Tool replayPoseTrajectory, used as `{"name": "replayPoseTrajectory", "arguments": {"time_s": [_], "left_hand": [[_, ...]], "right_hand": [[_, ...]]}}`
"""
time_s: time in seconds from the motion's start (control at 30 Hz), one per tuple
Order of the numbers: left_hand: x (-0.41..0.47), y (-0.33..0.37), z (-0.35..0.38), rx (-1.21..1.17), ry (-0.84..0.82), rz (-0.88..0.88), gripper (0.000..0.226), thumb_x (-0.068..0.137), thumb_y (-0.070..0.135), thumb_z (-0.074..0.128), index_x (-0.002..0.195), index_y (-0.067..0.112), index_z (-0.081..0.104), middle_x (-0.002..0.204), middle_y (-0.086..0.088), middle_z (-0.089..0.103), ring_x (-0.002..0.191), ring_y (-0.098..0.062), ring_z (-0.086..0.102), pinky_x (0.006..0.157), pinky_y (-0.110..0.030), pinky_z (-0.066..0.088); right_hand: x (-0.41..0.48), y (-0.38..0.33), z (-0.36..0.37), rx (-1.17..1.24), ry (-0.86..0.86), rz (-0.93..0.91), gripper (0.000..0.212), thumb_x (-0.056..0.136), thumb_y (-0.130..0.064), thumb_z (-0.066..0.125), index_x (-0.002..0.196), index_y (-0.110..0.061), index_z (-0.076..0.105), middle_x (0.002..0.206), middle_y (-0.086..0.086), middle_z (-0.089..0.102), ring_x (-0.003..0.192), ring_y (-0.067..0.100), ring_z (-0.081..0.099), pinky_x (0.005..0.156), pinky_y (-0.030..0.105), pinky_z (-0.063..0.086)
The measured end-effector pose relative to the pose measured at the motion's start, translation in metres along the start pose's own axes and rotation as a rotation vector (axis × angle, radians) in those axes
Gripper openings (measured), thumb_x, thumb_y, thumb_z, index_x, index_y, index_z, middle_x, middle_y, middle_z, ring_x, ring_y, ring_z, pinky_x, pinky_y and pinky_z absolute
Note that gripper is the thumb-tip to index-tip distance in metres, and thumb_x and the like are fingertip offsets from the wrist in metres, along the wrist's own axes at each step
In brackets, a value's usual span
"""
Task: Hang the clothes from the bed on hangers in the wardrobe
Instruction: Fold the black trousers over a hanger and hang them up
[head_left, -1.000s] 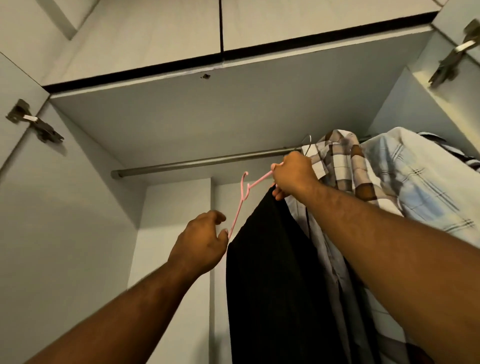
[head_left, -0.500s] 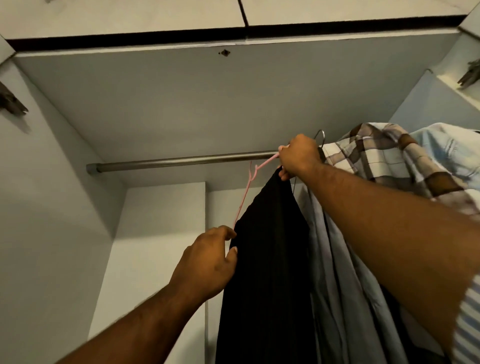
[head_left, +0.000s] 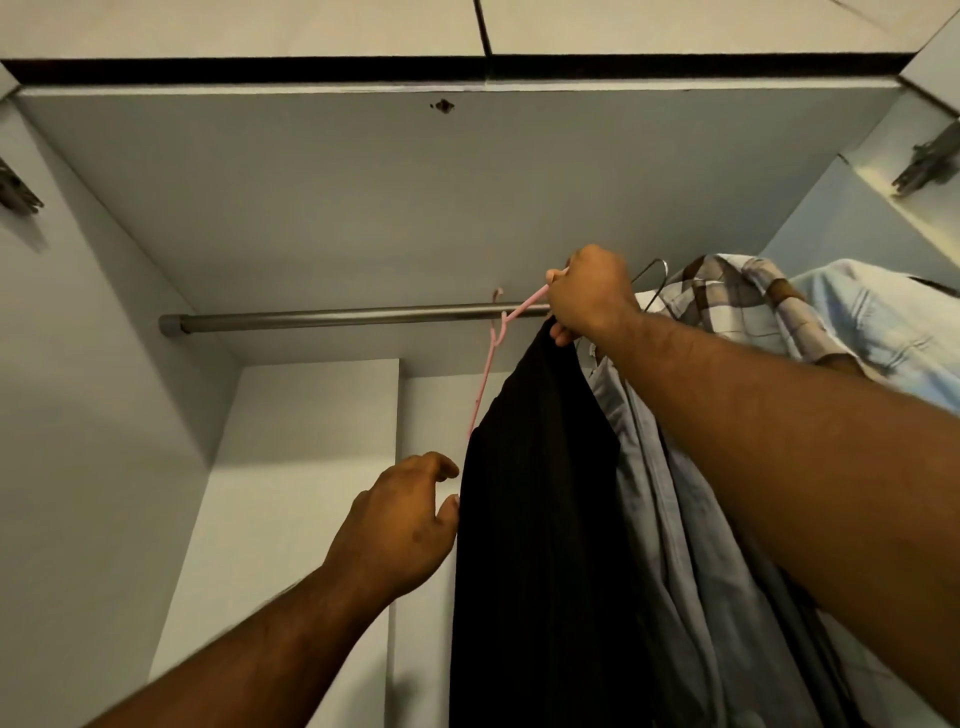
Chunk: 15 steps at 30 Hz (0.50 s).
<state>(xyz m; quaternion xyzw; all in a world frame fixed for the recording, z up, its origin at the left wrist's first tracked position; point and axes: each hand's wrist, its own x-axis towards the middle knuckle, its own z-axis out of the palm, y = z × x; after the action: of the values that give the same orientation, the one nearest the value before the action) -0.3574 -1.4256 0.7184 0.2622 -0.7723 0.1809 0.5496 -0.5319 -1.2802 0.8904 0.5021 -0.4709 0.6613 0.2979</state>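
Note:
A black garment (head_left: 540, 519) hangs from a pink hanger (head_left: 488, 353) inside the wardrobe. My right hand (head_left: 589, 293) grips the hanger's top at the metal rail (head_left: 337, 318), and the pink hook curls over the rail. My left hand (head_left: 402, 525) sits lower, fingers curled, thumb touching the black garment's left edge. To the right hang a grey shirt (head_left: 660, 493), a brown checked shirt (head_left: 727, 296) on a wire hanger (head_left: 655, 280), and a light blue shirt (head_left: 878, 317).
The rail's left half is bare up to its end cap (head_left: 169, 326). The wardrobe's top panel (head_left: 415, 182) lies close above the rail. Door hinges (head_left: 927, 161) stick out at both sides. A white inner partition (head_left: 306, 467) stands behind my left hand.
My right hand has lifted the pink hanger from below the rail up to it, so its hook now sits over the rail. My left hand stayed at the black garment's edge.

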Motion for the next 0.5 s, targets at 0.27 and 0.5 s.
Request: {"name": "replayPoseTrajectory", "arguments": {"time_s": [0.27, 0.5], "left_hand": [[-0.006, 0.039, -0.004, 0.0, -0.015, -0.013, 0.04, 0.1, 0.044, 0.053, 0.138, 0.032, 0.049, 0.14, 0.011, 0.055, 0.123, -0.012, 0.057, 0.106, -0.031, 0.048], [-0.02, 0.066, -0.011, 0.011, -0.032, -0.045, 0.041, 0.099, 0.046, 0.053, 0.138, 0.033, 0.049, 0.14, 0.012, 0.055, 0.123, -0.013, 0.057, 0.106, -0.032, 0.048]], "right_hand": [[-0.013, 0.004, -0.03, -0.059, -0.066, -0.019, 0.025, 0.104, -0.02, 0.056, 0.09, -0.001, 0.061, 0.067, 0.014, 0.069, 0.04, 0.016, 0.065, 0.037, 0.022, 0.049], [-0.017, 0.021, -0.044, -0.065, -0.136, 0.029, 0.024, 0.104, -0.022, 0.055, 0.097, 0.0, 0.062, 0.073, 0.016, 0.07, 0.038, 0.016, 0.064, 0.037, 0.022, 0.048]]}}
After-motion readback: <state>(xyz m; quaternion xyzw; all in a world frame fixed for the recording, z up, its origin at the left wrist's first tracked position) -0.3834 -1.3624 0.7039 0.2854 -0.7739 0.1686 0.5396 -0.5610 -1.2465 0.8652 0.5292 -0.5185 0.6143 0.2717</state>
